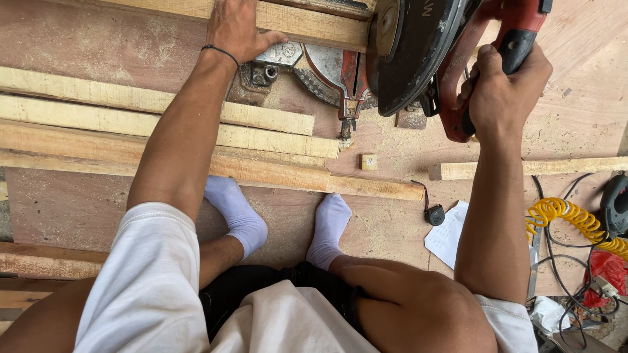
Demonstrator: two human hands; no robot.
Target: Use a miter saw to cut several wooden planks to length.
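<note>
Pale wooden batten on the red-and-black mitre saw: left hand presses it flat, fingers spread; right hand is clenched round the saw's red handle.

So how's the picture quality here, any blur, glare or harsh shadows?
Head view: soft, even daylight, no glare; right hand on the red saw handle and left hand on the plank look sharp; wide-angle bending at the edges; faint shadows beneath the stacked slats.

Wood strip: pale, rough-sawn, lying flat across the saw's bed, running left to right, its right end hidden behind the blade guard. Chop saw: red body, dark round blade guard, grey metal base (sawdust around it), head tilted over the strip.
</note>
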